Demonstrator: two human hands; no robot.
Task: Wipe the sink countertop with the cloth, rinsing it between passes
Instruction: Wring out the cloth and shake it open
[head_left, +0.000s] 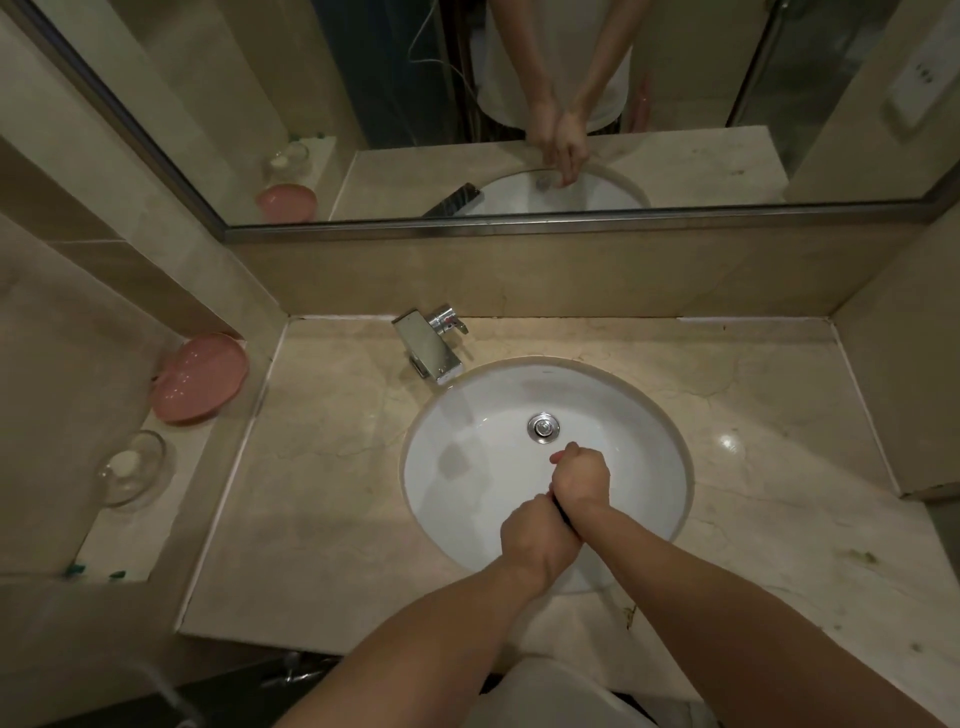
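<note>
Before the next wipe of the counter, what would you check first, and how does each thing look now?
1. Cloth held: both hands, left hand and right hand, are curled together over the basin; only a dark sliver of cloth shows. Ok.
2. Cloth wrung enough: cannot tell.
3. Water off: no stream shows at the tap. Ok, as far as I can see.
4. Drain open: no pooled water shows. Ok.
5. Counter clean: greenish specks lie near the right front. Not ok.
6. Pink dish out of the way on the side ledge: ok.
</note>
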